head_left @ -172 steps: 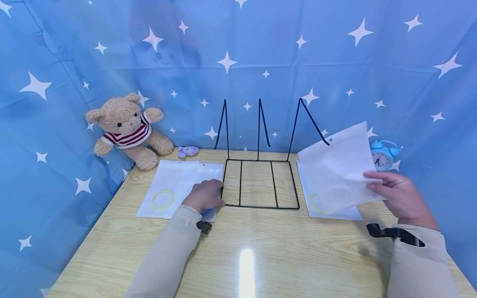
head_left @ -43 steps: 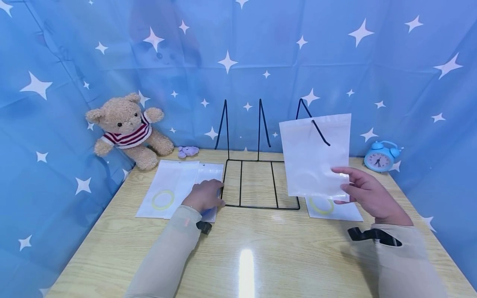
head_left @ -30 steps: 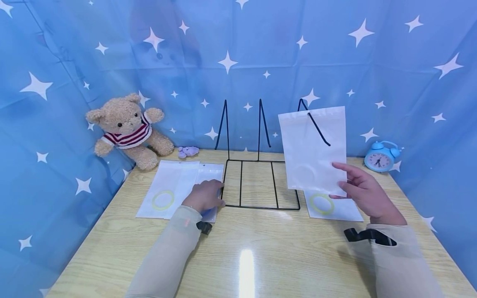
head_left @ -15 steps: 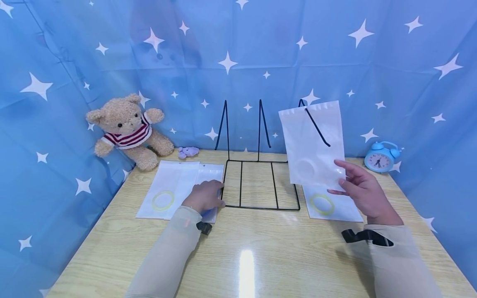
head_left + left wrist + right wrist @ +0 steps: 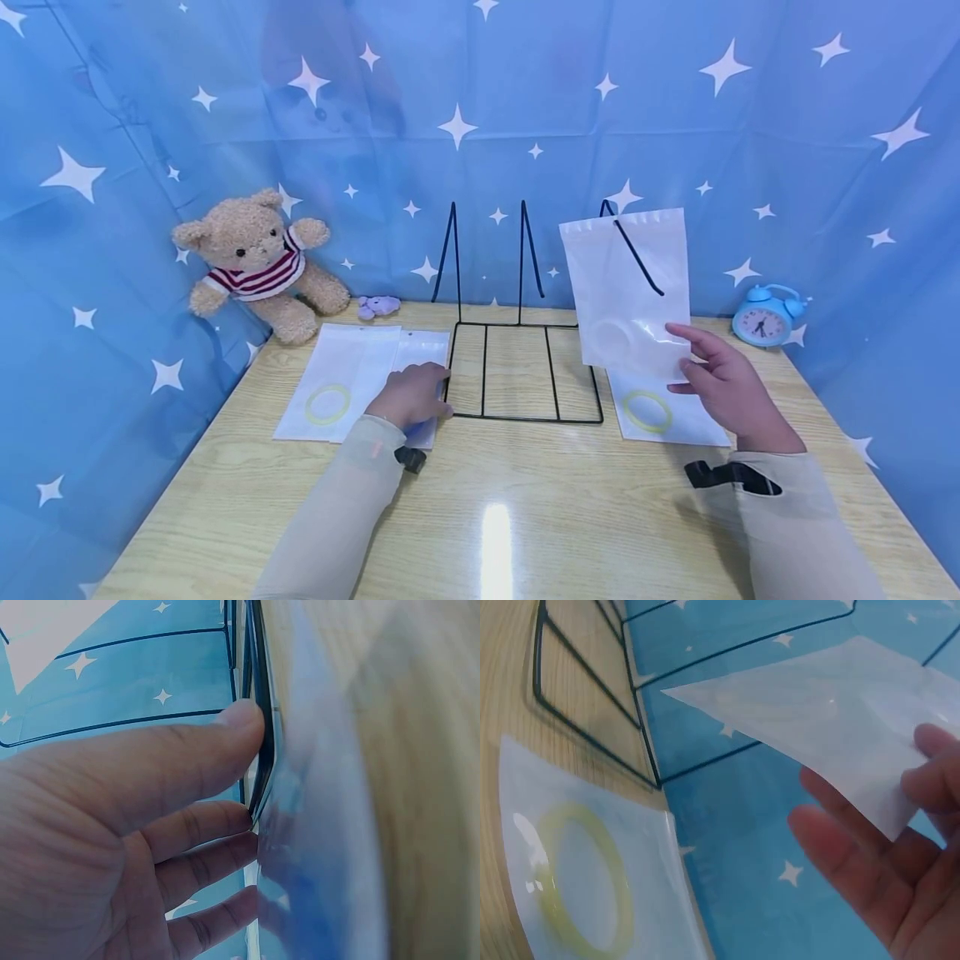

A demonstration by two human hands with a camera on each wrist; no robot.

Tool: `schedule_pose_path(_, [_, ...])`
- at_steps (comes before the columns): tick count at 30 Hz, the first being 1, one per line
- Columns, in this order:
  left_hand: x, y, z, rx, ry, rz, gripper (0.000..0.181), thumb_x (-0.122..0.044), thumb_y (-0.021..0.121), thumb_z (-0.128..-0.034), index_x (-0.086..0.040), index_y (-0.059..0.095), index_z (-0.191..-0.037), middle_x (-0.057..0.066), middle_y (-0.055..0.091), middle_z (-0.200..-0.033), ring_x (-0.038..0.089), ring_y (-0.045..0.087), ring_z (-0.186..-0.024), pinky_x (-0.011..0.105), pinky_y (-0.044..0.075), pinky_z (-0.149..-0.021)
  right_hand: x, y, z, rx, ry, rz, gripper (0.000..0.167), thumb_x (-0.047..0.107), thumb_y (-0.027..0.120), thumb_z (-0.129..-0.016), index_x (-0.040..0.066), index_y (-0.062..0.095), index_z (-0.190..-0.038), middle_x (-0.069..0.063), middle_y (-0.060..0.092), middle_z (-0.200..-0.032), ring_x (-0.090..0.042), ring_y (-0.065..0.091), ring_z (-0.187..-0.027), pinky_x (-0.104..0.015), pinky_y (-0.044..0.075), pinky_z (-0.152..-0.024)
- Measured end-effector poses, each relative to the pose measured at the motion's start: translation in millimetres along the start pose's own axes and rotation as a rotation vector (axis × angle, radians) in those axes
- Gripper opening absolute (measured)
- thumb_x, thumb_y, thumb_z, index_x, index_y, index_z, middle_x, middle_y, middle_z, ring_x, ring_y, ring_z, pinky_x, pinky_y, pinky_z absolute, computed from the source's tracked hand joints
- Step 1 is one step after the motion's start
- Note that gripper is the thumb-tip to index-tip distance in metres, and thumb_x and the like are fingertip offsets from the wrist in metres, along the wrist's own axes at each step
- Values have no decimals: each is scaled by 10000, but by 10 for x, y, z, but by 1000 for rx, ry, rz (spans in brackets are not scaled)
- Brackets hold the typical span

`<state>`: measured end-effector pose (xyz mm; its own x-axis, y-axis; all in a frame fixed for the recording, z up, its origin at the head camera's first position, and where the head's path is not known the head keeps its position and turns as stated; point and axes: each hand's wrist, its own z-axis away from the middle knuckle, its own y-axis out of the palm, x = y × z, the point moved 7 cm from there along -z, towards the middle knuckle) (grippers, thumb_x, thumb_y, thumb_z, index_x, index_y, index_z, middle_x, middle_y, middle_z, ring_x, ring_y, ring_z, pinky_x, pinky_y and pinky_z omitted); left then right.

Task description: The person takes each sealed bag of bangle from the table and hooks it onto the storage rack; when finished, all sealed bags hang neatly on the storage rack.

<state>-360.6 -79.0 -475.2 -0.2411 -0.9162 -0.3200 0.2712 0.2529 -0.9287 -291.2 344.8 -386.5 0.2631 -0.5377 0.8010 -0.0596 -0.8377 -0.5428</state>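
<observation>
My R hand [image 5: 723, 387] pinches bag [image 5: 630, 292] edge, L hand [image 5: 411, 393] grips rack [image 5: 484, 371]; hook [image 5: 637, 256] runs thru bag, up-left of pinch. Prob. hanging step; next needs sliding back.

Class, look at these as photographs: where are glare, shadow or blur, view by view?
Head view: a bright glare streak on the table, glints on the held bag in the right hand, a soft shadow beside the right sleeve; left wrist view: dim, with a near translucent bag and the table beyond blurred; right wrist view: highlights on the flat bag beside its yellow ring.
</observation>
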Motion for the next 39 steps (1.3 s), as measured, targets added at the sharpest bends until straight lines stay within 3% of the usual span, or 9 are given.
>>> schedule_pose_path(3, [1, -8, 9, 1, -2, 13, 731, -363, 836, -914, -158, 546, -1553, 79, 542, -1583, 378, 509, -1442, 662, 348, -1188, -10, 20, -13, 29, -8, 52, 558, 27, 412, -1117, 158, 356, -1657, -255, 457, -1321, -5, 720, -932, -270, 644, -745])
schedule_pose_path(7, [2, -19, 21, 2, -2, 26, 733, -358, 840, -911, -153, 547, -1551, 84, 542, -1582, 378, 505, -1446, 660, 354, -1184, -15, 58, -17, 66, -16, 58, 564, 43, 401, -1127, 156, 310, -1672, -124, 335, -1021, -56, 767, -947, -278, 647, -743])
schedule_pose_path(9, [2, -20, 25, 2, -2, 27, 734, -360, 840, -911, -153, 547, -1551, 85, 542, -1582, 379, 504, -1447, 660, 356, -1183, -15, 65, -14, 68, -12, 46, 570, 49, 406, -1128, 165, 301, -1676, -149, 389, -1074, -60, 771, -941, -277, 646, -739])
schedule_pose_path(12, [0, -14, 26, 4, -1, 23, 735, -364, 838, -912, -154, 546, -1553, 85, 541, -1583, 379, 506, -1445, 660, 355, -1184, -21, 72, -20, 70, -8, 28, 584, 43, 412, -1126, 175, 286, -1681, -261, 466, -1305, -35, 760, -949, -277, 646, -746])
schedule_pose_path(15, [-2, -11, 25, 5, 1, 22, 734, -362, 838, -913, -155, 545, -1554, 82, 541, -1584, 376, 506, -1446, 661, 351, -1187, -21, 68, -22, 57, -2, 12, 602, 28, 417, -1120, 188, 282, -1684, -290, 488, -1467, -18, 753, -948, -276, 646, -751])
schedule_pose_path(29, [-7, -16, 33, 9, -3, 23, 739, -364, 836, -916, -160, 537, -1560, 76, 531, -1594, 375, 491, -1459, 664, 328, -1202, -72, 82, -26, 44, 8, -22, 652, -6, 465, -1100, 197, 276, -1690, -192, 368, -1347, 85, 683, -1050, -193, 610, -819])
schedule_pose_path(39, [-1, -10, 5, 6, 4, 14, 730, -368, 836, -916, -163, 545, -1553, 73, 541, -1583, 375, 510, -1442, 662, 349, -1188, -122, 98, -31, 67, 59, 14, 705, 23, 543, -1076, 230, 271, -1693, -268, 376, -1461, 135, 613, -1079, -121, 562, -848])
